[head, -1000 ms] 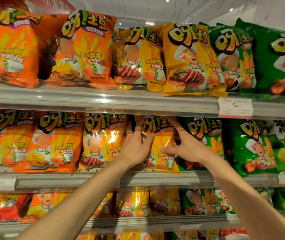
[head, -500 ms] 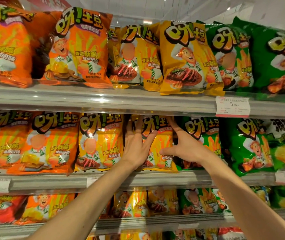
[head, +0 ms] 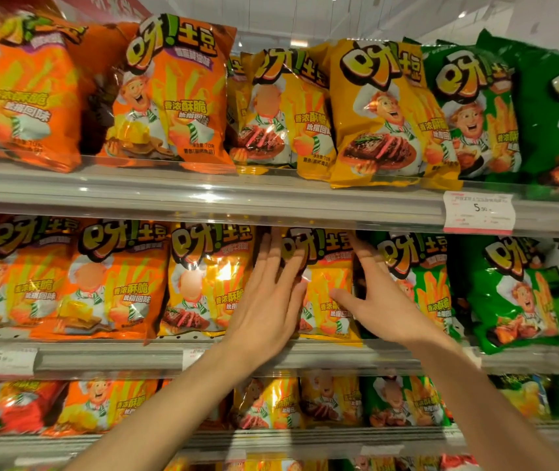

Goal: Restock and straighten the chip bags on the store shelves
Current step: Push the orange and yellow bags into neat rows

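Note:
A yellow chip bag (head: 325, 294) stands on the middle shelf (head: 322, 356) between another yellow bag (head: 206, 277) and a green bag (head: 420, 283). My left hand (head: 268, 300) lies along its left edge, fingers stretched up into the gap and thumb on the front. My right hand (head: 380, 300) holds its right edge: the thumb presses the front and the fingers reach into the dark gap beside the green bag. Part of the bag's front is hidden behind both hands.
Orange bags (head: 115, 280) fill the middle shelf's left, more green bags (head: 509, 290) its right. The top shelf (head: 203, 198) carries orange, yellow and green bags, one yellow bag (head: 386, 113) leaning forward. A price tag (head: 478, 212) hangs on its rail. A lower shelf holds more bags.
Both hands stay on the same yellow bag. My left fingers have stretched straighter up its left edge, and my head has moved slightly closer.

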`<action>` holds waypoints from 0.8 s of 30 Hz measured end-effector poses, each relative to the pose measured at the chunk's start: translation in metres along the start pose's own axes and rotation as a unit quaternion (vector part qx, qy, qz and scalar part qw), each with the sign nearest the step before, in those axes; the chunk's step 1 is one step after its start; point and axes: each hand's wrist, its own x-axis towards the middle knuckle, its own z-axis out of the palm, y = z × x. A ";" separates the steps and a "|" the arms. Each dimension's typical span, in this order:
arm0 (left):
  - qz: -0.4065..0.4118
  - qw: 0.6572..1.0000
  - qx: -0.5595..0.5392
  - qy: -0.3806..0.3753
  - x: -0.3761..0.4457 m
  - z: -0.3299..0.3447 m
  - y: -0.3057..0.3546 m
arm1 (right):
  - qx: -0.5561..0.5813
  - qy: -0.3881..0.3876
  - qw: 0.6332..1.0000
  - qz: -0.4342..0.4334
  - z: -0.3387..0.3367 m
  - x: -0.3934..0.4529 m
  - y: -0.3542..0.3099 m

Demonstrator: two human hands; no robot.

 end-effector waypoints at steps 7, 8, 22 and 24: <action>0.000 0.971 0.235 0.055 -0.005 -0.045 -0.051 | -0.267 0.134 0.953 -0.047 0.055 0.006 -0.027; -0.019 0.968 0.245 0.046 -0.004 -0.047 -0.058 | -0.284 0.136 0.948 -0.045 0.062 0.009 -0.031; -0.036 0.962 0.271 0.024 -0.001 -0.030 -0.080 | -0.360 0.164 0.918 -0.018 0.090 0.027 -0.034; -0.036 0.961 0.274 0.030 -0.002 -0.028 -0.079 | -0.361 0.176 0.916 -0.021 0.092 0.027 -0.034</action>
